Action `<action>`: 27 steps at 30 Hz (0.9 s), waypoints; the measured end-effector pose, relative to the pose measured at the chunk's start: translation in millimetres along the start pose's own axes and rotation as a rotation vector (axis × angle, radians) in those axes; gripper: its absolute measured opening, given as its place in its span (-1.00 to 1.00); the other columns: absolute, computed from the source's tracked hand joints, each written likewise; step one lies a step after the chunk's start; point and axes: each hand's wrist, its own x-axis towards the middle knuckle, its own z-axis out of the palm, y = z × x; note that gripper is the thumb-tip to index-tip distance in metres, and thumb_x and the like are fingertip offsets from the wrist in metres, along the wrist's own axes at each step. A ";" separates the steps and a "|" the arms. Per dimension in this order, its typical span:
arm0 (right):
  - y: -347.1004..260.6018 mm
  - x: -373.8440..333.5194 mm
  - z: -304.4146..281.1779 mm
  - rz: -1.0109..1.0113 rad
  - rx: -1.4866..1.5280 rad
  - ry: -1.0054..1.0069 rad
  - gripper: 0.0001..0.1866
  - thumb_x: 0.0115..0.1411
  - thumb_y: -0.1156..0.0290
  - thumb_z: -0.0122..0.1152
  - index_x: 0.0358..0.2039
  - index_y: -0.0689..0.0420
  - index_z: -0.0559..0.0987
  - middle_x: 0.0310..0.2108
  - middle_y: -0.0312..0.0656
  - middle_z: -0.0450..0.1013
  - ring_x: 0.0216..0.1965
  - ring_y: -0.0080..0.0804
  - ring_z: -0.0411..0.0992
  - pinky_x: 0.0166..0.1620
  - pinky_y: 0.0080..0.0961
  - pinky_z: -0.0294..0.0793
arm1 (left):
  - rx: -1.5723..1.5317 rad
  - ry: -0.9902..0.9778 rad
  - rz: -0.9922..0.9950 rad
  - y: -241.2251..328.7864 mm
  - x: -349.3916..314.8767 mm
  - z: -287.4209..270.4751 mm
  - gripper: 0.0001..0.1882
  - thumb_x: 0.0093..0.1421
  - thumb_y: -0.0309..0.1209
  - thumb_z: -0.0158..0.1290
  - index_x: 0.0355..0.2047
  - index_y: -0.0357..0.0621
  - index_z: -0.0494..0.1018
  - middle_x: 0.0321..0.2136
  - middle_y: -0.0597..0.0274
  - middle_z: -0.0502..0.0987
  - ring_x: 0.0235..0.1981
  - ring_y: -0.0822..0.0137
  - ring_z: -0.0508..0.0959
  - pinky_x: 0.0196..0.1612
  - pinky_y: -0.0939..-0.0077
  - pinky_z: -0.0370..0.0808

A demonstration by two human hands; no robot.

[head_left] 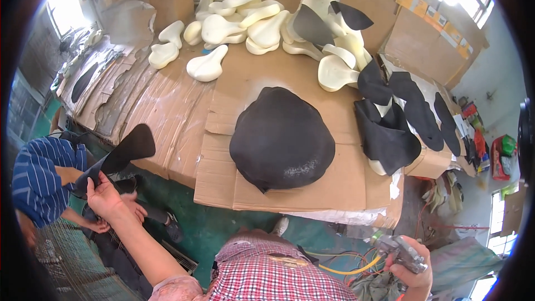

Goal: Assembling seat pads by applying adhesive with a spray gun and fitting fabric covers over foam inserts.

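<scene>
Black paddle-shaped flexible sheet (132,147) is held up at left of the desk (220,187). Left hand (107,198) pinches its lower part; exact finger contact is hard to tell. Right hand (417,273), well apart, grips grey metal spray gun (402,252). Advise: pinch edges only, keep gun clear.

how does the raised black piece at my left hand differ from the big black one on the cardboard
The raised black piece looks long and narrow; the big black piece is broad and rounded. The raised piece is held up, while the big one lies on the cardboard. The big one shows pale speckling; the raised one, none visible. Both are dark.
</scene>
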 end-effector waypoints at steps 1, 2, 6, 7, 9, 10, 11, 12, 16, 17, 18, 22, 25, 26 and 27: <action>0.8 2.9 3.6 0.032 0.023 -0.090 -0.30 -0.14 0.54 0.32 0.07 0.36 0.30 -0.47 -0.05 0.47 -0.45 -0.36 0.47 -0.36 -0.44 0.50 | 0.002 0.017 -0.002 1.2 3.3 -5.1 -0.82 0.18 -0.61 -0.09 -0.22 -0.49 0.32 -0.26 -0.07 0.47 -0.22 0.12 0.51 -0.08 0.25 0.48; 8.6 9.5 4.1 0.005 0.018 -0.179 -0.31 -0.15 0.56 0.32 0.06 0.36 0.31 -0.46 -0.03 0.47 -0.45 -0.35 0.47 -0.35 -0.42 0.50 | 0.001 0.017 0.001 2.2 6.0 -10.2 -0.82 0.18 -0.61 -0.09 -0.22 -0.49 0.32 -0.26 -0.07 0.47 -0.22 0.12 0.51 -0.08 0.25 0.48; 15.8 38.5 26.2 -0.134 0.048 -0.245 -0.29 -0.11 0.67 0.25 0.13 0.27 0.28 -0.38 -0.11 0.46 -0.39 -0.40 0.44 -0.31 -0.53 0.47 | 0.020 0.054 0.042 -7.6 -4.8 -1.8 -0.82 0.18 -0.61 -0.12 -0.20 -0.48 0.31 -0.26 -0.07 0.46 -0.25 0.12 0.51 -0.08 0.24 0.48; 14.5 43.3 32.0 -0.136 0.048 -0.244 -0.29 -0.11 0.67 0.25 0.13 0.27 0.28 -0.38 -0.11 0.46 -0.39 -0.40 0.44 -0.31 -0.53 0.47 | 0.020 0.068 0.051 -9.1 -6.4 1.3 -0.81 0.19 -0.61 -0.12 -0.20 -0.48 0.30 -0.26 -0.07 0.46 -0.26 0.13 0.51 -0.08 0.23 0.47; 12.1 50.0 42.6 -0.186 0.105 -0.042 -0.29 -0.09 0.65 0.26 0.14 0.24 0.28 -0.39 -0.13 0.45 -0.39 -0.41 0.43 -0.32 -0.50 0.48 | 0.033 0.046 -0.001 -4.3 -4.8 -4.8 -0.81 0.19 -0.61 -0.12 -0.20 -0.49 0.30 -0.25 -0.07 0.46 -0.25 0.12 0.51 -0.09 0.24 0.48; 13.4 50.9 44.5 -0.205 0.122 0.048 -0.31 -0.07 0.57 0.28 0.12 0.27 0.28 -0.40 -0.15 0.43 -0.39 -0.44 0.43 -0.33 -0.48 0.50 | 0.049 0.026 -0.053 -1.7 -2.9 -7.1 -0.81 0.19 -0.60 -0.13 -0.21 -0.50 0.30 -0.25 -0.08 0.46 -0.24 0.12 0.50 -0.10 0.25 0.49; 12.3 49.6 43.3 -0.206 0.123 0.050 -0.31 -0.07 0.57 0.28 0.12 0.27 0.28 -0.40 -0.15 0.43 -0.39 -0.44 0.43 -0.33 -0.48 0.50 | 0.048 0.023 -0.054 -0.3 0.8 -8.5 -0.81 0.19 -0.60 -0.13 -0.21 -0.50 0.30 -0.25 -0.08 0.46 -0.24 0.12 0.50 -0.10 0.25 0.49; 9.7 47.5 39.9 -0.181 0.101 0.103 -0.32 -0.07 0.53 0.29 0.11 0.30 0.28 -0.40 -0.15 0.43 -0.39 -0.45 0.43 -0.33 -0.49 0.51 | 0.073 0.077 -0.044 1.2 2.5 -7.7 -0.81 0.19 -0.60 -0.12 -0.20 -0.50 0.30 -0.24 -0.09 0.45 -0.23 0.11 0.50 -0.11 0.26 0.50; 5.4 25.5 26.6 -0.116 0.014 0.252 -0.33 -0.07 0.46 0.30 0.07 0.35 0.30 -0.40 -0.16 0.43 -0.39 -0.48 0.43 -0.34 -0.52 0.51 | 0.064 0.081 0.033 -8.0 7.6 -6.7 -0.80 0.18 -0.61 -0.12 -0.19 -0.50 0.30 -0.22 -0.08 0.44 -0.21 0.11 0.49 -0.13 0.31 0.52; 4.6 18.1 22.8 -0.077 -0.032 0.281 -0.34 -0.07 0.47 0.30 0.07 0.35 0.30 -0.40 -0.16 0.43 -0.38 -0.49 0.43 -0.34 -0.53 0.51 | 0.064 0.083 0.025 -12.0 8.0 -7.1 -0.80 0.18 -0.61 -0.12 -0.19 -0.50 0.30 -0.22 -0.08 0.44 -0.21 0.11 0.49 -0.13 0.31 0.52; 6.3 12.5 20.2 -0.071 -0.030 0.282 -0.33 -0.08 0.49 0.31 0.07 0.36 0.30 -0.39 -0.14 0.45 -0.40 -0.49 0.43 -0.33 -0.54 0.50 | 0.071 0.102 0.035 -16.0 7.5 -7.2 -0.80 0.18 -0.60 -0.11 -0.19 -0.51 0.30 -0.22 -0.08 0.44 -0.22 0.12 0.49 -0.12 0.33 0.52; 10.2 2.2 23.5 0.027 0.034 0.212 -0.24 -0.16 0.43 0.41 0.06 0.36 0.28 -0.49 -0.11 0.45 -0.50 -0.44 0.46 -0.42 -0.51 0.51 | 0.086 0.139 0.085 -30.0 7.3 -5.4 -0.80 0.19 -0.61 -0.12 -0.20 -0.52 0.29 -0.20 -0.09 0.43 -0.20 0.12 0.49 -0.12 0.36 0.54; 6.6 9.0 20.4 -0.045 0.111 -0.003 -0.29 -0.12 0.57 0.36 0.08 0.38 0.29 -0.29 -0.04 0.46 -0.39 -0.42 0.44 -0.36 -0.49 0.48 | 0.081 0.193 0.072 -32.8 12.5 -8.8 -0.84 0.19 -0.59 -0.10 -0.26 -0.48 0.33 -0.27 -0.07 0.46 -0.24 0.13 0.51 -0.12 0.35 0.55; 12.4 15.1 28.7 -0.174 0.195 0.072 -0.28 -0.13 0.56 0.36 0.08 0.34 0.30 -0.38 -0.06 0.47 -0.44 -0.40 0.45 -0.38 -0.48 0.46 | 0.083 0.189 0.069 -38.5 12.6 -13.2 -0.84 0.19 -0.59 -0.10 -0.26 -0.48 0.33 -0.27 -0.07 0.46 -0.24 0.13 0.51 -0.12 0.35 0.55; 8.4 19.9 31.5 -0.173 0.192 0.073 -0.28 -0.13 0.56 0.36 0.08 0.34 0.30 -0.38 -0.06 0.47 -0.44 -0.40 0.45 -0.38 -0.48 0.46 | 0.087 0.131 0.026 -46.8 13.3 -25.2 -0.86 0.18 -0.57 -0.08 -0.30 -0.46 0.35 -0.34 -0.04 0.48 -0.29 0.14 0.52 -0.14 0.35 0.56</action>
